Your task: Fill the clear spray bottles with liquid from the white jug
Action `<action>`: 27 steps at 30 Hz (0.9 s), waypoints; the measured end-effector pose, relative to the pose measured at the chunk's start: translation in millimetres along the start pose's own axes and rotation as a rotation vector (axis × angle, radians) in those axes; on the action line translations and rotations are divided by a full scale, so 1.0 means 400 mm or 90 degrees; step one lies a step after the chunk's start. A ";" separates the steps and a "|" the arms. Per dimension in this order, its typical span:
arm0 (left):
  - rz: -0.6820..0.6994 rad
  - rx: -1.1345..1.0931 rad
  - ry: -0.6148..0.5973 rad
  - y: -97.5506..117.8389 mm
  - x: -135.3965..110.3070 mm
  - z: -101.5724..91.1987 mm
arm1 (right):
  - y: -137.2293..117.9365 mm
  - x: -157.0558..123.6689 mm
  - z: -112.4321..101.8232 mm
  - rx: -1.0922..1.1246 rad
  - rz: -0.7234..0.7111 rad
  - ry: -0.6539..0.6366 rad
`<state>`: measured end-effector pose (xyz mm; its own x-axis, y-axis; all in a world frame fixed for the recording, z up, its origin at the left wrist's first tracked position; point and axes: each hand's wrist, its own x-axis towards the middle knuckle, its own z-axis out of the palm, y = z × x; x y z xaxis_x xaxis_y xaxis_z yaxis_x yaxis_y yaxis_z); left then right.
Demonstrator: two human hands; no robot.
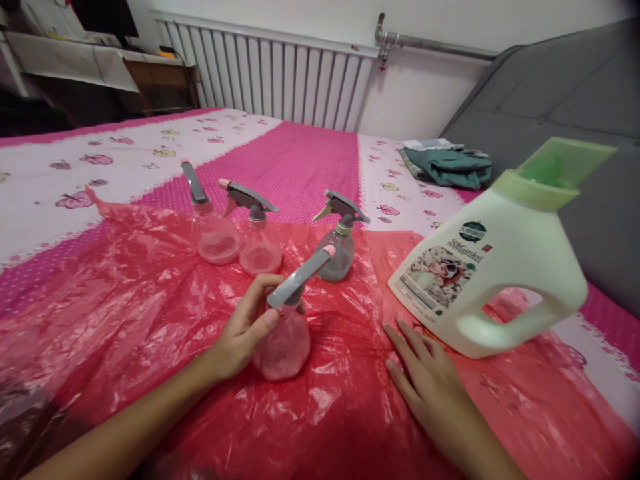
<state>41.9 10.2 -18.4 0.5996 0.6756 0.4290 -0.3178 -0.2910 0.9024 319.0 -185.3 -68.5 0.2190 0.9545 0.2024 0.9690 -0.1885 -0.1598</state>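
Lying past held sprayer: clothes, perhaps

A white-painted wall closes the room at twelve o'clock, with a white, upright-ribbed radiator against it, leaning towards eleven. At one o'clock a grey metal pipe runs along the wall (a small red handle hangs below its valve). A grey padded headboard rises at two, beside a bed spread with a pink-and-white patterned cotton-like cover. At ten stands a brown, cloth-draped desk bearing a dark flat monitor.
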 end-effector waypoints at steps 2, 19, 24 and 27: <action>-0.035 0.008 0.007 -0.007 -0.002 -0.006 | 0.000 0.001 0.000 0.002 -0.002 -0.005; -0.043 -0.053 0.036 -0.003 0.003 0.004 | 0.005 0.002 0.003 0.010 -0.014 0.017; 0.008 -0.023 0.006 0.010 0.013 0.008 | 0.002 0.003 0.001 0.009 -0.008 0.008; 0.011 0.018 0.000 0.013 0.015 0.006 | 0.002 0.003 0.000 0.007 -0.004 0.004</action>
<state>45.6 11.0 -11.1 0.5938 0.6705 0.4449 -0.3072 -0.3221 0.8955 320.1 -184.5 -68.5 0.2131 0.9543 0.2096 0.9691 -0.1791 -0.1695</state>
